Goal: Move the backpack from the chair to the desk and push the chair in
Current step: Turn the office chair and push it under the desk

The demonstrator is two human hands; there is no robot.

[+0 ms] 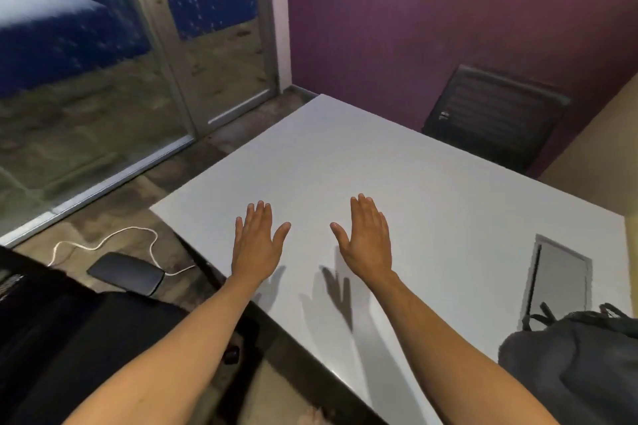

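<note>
The white desk [397, 155] fills the middle of the view. A dark grey backpack [580, 362] lies at the lower right, on the desk's near right part, with its straps pointing up. The black chair [69, 338] stands at the lower left beside the desk's left edge, its armrest [126, 272] sticking out. My left hand [259, 245] and my right hand [367, 238] hover flat above the desk's middle, palms down, fingers spread, holding nothing. Their shadows fall on the desk below them.
A white cable [103, 241] lies on the floor left of the desk. A glass door [214, 28] and glass wall stand at the back left. A purple wall with a dark vent [497, 114] runs behind the desk. A grey hatch [556, 279] sits in the desktop.
</note>
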